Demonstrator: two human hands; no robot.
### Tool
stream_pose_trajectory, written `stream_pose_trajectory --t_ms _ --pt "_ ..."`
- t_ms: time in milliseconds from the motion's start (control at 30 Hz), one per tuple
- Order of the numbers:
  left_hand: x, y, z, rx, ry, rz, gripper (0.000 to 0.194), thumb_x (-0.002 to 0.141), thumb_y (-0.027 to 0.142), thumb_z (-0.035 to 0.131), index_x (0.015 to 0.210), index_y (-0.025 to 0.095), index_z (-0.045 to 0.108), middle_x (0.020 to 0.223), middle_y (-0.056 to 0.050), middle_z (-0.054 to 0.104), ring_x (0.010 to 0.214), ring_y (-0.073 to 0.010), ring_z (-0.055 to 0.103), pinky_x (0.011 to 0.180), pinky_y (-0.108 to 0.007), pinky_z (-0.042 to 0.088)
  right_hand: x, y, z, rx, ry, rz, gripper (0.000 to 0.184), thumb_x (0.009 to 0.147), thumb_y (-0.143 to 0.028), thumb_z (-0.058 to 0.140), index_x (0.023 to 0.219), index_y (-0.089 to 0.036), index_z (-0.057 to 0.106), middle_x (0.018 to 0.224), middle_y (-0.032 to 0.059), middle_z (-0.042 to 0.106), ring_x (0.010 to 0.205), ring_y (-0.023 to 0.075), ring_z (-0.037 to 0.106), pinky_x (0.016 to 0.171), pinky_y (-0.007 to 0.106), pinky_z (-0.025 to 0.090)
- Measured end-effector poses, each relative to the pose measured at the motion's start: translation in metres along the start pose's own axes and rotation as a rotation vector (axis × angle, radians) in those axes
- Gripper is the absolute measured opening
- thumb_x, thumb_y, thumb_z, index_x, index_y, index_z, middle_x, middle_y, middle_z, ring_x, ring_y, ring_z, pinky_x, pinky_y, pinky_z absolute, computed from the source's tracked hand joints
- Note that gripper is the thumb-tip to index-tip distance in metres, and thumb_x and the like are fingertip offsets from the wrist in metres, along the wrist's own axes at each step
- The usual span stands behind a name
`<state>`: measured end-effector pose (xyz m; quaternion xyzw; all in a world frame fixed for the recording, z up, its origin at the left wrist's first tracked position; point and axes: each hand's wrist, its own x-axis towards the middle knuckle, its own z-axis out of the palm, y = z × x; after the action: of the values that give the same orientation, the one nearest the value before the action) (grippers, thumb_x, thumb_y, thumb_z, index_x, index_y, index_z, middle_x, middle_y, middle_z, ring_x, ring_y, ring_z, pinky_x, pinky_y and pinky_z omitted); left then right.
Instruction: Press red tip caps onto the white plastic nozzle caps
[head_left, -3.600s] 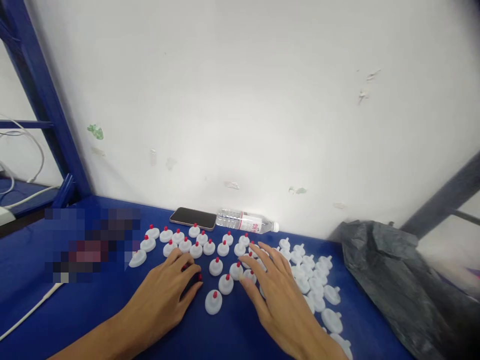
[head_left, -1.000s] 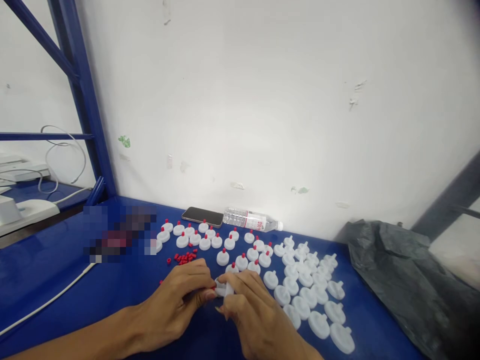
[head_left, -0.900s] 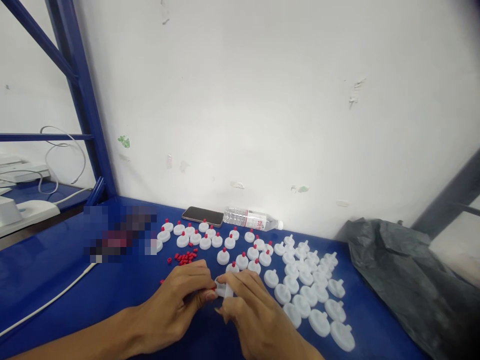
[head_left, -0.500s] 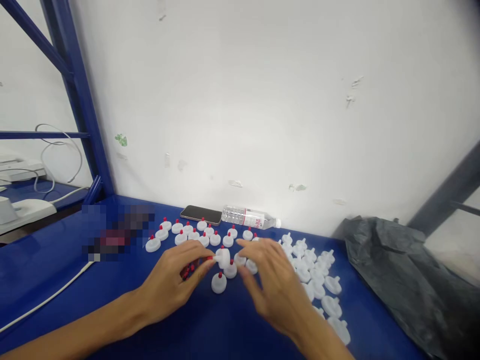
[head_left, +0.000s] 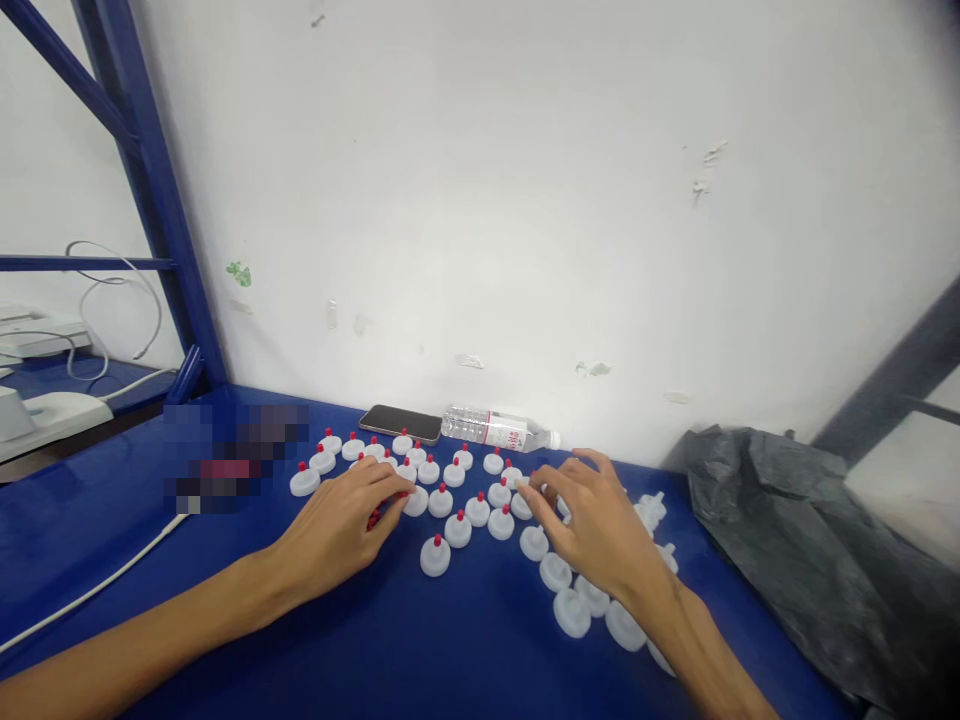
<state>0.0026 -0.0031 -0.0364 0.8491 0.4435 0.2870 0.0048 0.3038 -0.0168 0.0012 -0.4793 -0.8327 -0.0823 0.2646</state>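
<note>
1. As a white plastic disc [head_left: 415,502] sits at the fingertips of the left hand [head_left: 409,493], thumb and forefinger are nearly closed around its red cap [head_left: 403,495]. How firmly they press cannot be told.

2. Just below that pinch, loose red caps [head_left: 373,519] lie partly hidden behind the fingers.

3. Across from it, the right hand [head_left: 534,484] arches above the discs, thumb and fingers parted; whether they touch any disc cannot be told.

4. The step in hand appears to be the setting down of the capped disc. A clean release would call for the left fingertips to part gently, without tipping it into its neighbours; the right fingers would need a clear path to a single disc.

5. Around the left grip, beyond it and toward the right hand, stand capped discs [head_left: 435,559], red tips up. Beneath and beside the right hand are uncapped discs [head_left: 574,614], crowded together, their pale nozzles bare.

6. Farther out on the blue tabletop [head_left: 450,660], a smartphone [head_left: 400,423] and a clear plastic bottle [head_left: 499,430] lie beyond the hands by the wall [head_left: 480,200]; a dark grey plastic bag [head_left: 787,550] slumps off to the right.
</note>
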Motion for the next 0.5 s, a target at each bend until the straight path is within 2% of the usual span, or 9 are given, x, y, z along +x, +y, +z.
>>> stream_pose_trajectory --t_ms 200,300,400,500 --pt "0.000 -0.002 -0.001 0.015 0.019 -0.019 0.030 0.098 0.029 0.046 0.119 0.023 0.067 0.104 -0.006 0.073 0.100 -0.0241 0.063 0.084 -0.037 0.053 -0.004 0.000 0.005 0.027 -0.123 -0.068 0.022 0.098 -0.033 0.055 0.082 -0.024 0.066 0.058 -0.0023 0.062 0.077 0.0207 0.062 0.104 0.052 0.035" --pt "0.002 0.004 -0.009 0.062 0.014 -0.007 0.025 0.097 0.027 0.045 0.103 0.021 0.069 0.096 -0.006 0.072 0.093 -0.0237 0.061 0.079 -0.036 0.052 -0.005 0.001 0.008 0.014 -0.187 -0.079 0.012 0.096 -0.025 0.054 0.094 -0.023 0.066 0.056 -0.0029 0.062 0.075 0.0211 0.062 0.101 0.051 0.038" --pt "0.002 0.012 -0.015 0.187 -0.026 -0.012 0.021 0.093 0.027 0.048 0.081 0.020 0.063 0.084 -0.006 0.066 0.086 -0.0258 0.057 0.067 -0.036 0.047 -0.006 0.002 0.009 0.016 -0.222 -0.080 0.020 0.092 -0.015 0.052 0.107 -0.022 0.064 0.055 -0.0047 0.059 0.074 0.0206 0.062 0.101 0.049 0.039" --pt "-0.002 0.016 -0.015 0.303 -0.089 -0.037 0.018 0.090 0.029 0.051 0.079 0.020 0.062 0.084 -0.008 0.063 0.090 -0.0296 0.055 0.060 -0.035 0.044 -0.006 0.003 0.009 0.032 -0.226 -0.087 0.026 0.089 -0.010 0.050 0.107 -0.023 0.063 0.057 -0.0053 0.058 0.071 0.0189 0.061 0.100 0.046 0.040"
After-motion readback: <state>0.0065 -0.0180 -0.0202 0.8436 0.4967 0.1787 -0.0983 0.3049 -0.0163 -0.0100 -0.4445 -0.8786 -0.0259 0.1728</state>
